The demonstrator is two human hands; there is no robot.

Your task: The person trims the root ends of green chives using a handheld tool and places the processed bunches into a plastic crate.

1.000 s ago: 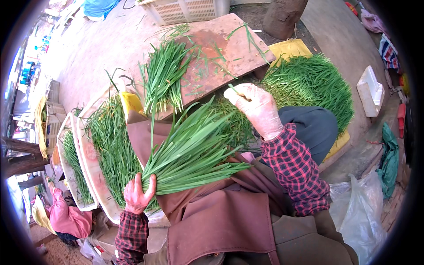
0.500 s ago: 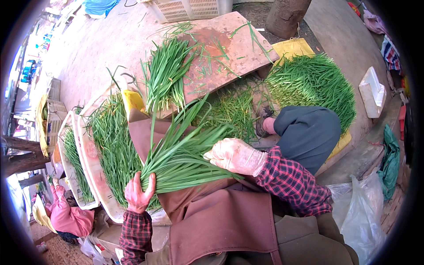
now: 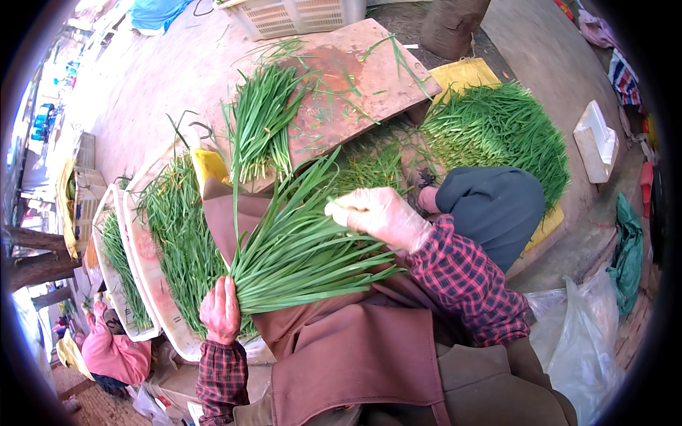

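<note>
Left hand: the left hand [image 3: 221, 310] is clenched round the base of a fanned bunch of chives [image 3: 298, 245], down by the lap, fingers wrapped tight.
Right hand: the right hand [image 3: 379, 215], in a thin clear glove, sits on the upper side of the fan, fingertips pinching a few blades near their tips.
Bunch: it lies across the brown apron [image 3: 341, 355], stems low left, leaves spreading up and right.
Board: a reddish wooden board [image 3: 355, 85] ahead carries a smaller bundle of chives [image 3: 263, 121] and loose strands.
Trays: pale trays [image 3: 145, 263] to the left are filled with more greens.
Heap: a big heap of chives [image 3: 497, 131] rests on a yellow sheet [image 3: 462, 72], just beyond the dark-trousered knee [image 3: 490, 209].
Far side: a white crate [image 3: 298, 15] stands behind the board.
</note>
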